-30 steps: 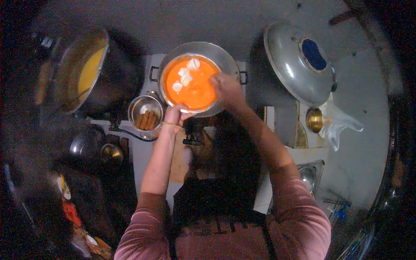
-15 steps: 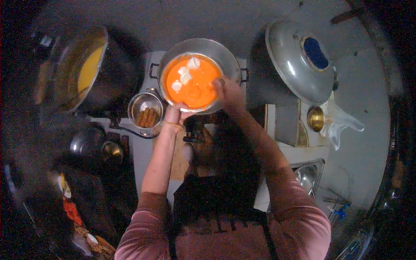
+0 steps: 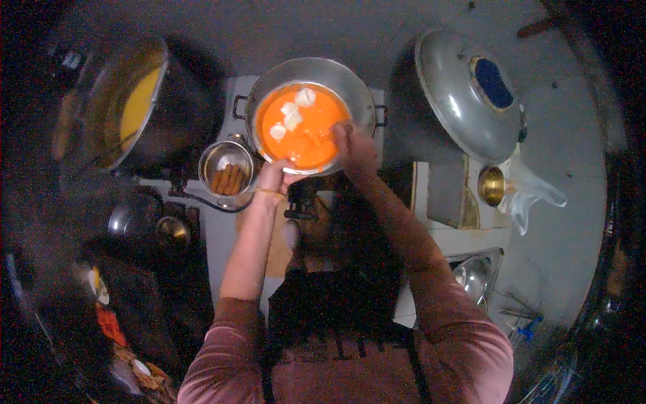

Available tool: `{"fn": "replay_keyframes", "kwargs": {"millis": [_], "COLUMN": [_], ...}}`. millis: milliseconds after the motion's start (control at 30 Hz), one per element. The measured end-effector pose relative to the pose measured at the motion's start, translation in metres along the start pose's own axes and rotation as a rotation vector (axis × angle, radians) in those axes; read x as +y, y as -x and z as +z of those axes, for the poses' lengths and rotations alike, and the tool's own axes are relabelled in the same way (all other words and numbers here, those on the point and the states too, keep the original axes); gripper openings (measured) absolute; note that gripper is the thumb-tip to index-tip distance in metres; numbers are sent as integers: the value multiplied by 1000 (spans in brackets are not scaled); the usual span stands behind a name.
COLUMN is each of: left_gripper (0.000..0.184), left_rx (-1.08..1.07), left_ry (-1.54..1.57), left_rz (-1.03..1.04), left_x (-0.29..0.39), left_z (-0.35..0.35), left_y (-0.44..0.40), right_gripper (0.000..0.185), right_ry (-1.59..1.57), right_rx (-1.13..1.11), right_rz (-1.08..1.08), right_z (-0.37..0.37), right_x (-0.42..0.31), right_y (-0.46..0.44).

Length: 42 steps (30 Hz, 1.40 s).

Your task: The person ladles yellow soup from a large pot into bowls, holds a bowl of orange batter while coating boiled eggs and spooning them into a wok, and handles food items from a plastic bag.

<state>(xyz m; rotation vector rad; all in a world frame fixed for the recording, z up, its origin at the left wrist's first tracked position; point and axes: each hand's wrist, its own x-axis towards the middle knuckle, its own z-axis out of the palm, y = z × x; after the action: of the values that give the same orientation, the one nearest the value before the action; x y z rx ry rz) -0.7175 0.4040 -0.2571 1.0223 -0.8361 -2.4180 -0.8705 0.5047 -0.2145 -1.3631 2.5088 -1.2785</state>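
My left hand (image 3: 274, 178) grips the near rim of a metal bowl (image 3: 324, 171), its thumb over the edge. Bright orange liquid (image 3: 309, 128) fills the bowl, with several white lumps (image 3: 292, 120) at its left and back. At the bowl's right side, my right hand (image 3: 354, 149) has its fingers bent together over the liquid; whatever they hold, if anything, is too small to make out. Under and behind the bowl is a larger metal pot (image 3: 296, 69) with two black handles. Beside my left wrist, a small steel bowl (image 3: 210, 158) contains several brown sticks (image 3: 227, 179).
A large pot (image 3: 163, 87) with yellow contents stands at the left. At the right are a big domed metal lid (image 3: 457, 94), a small brass bowl (image 3: 492, 186) and a clear plastic bag (image 3: 528, 195). A metal sink (image 3: 476, 276) lies lower right.
The white lumps have shifted slightly to the right with the bowl. My right hand has moved slightly at the bowl's right side, while my left hand keeps its hold on the rim.
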Motion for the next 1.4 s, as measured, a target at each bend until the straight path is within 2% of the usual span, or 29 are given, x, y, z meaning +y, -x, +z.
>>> {"fn": "replay_keyframes", "kwargs": {"millis": [33,100,133,200,433,500,733,833,933,1000,1133,1200,1233,1300,1333,1400], "left_gripper": [49,50,50,50,50,50,51,53,52,54,51,52,54,51,50,51], "left_rx": [0,-14,-14,-27,-30,-23,-33,-6,33,49,146,163,178,187,193,215], "left_ry": [0,15,15,22,10,-43,-38,-48,64,87,38,25,16,14,4,-29], "left_rz": [0,-44,-44,-15,16,9,-40,27,21,60,110,80,51,100,107,119], "left_x": [0,-1,-1,-3,-7,-8,-10,-12,-14,-8,-18,-22,-26,-30,-32,-38], "left_z": [-1,-3,-4,-6,-10,-13,-21,-22,-29,-26,-45,-64,-73,-83,-86,-93], "left_y": [-1,-3,-4,-7,-8,-8,-17,-20,-25,-19,-21,-24,-25,-23,-20,-12], "right_gripper": [24,28,28,31,31,30,27,26,26,25,23,23,23,22,22,24], "right_ry": [0,-609,-609,-767,-848,-954,-939,-1031,-901,-1024,-990,-801,-807,-376,-381,-781], "right_rx": [0,41,41,66,81,52,97,100,195,158,190,181,182,197,197,253], "right_rz": [0,388,389,528,524,544,528,450,418,376,446,387,392,208,213,508], "right_z": [3,4,4,3,10,7,4,5,0,-15,-16,-17,-14,3,16,50], "right_x": [3,6,9,16,35,31,22,28,35,31,74,91,102,130,151,204], "right_y": [1,4,3,1,5,5,-5,-20,-30,-36,-28,-18,-12,-1,8,31]}}
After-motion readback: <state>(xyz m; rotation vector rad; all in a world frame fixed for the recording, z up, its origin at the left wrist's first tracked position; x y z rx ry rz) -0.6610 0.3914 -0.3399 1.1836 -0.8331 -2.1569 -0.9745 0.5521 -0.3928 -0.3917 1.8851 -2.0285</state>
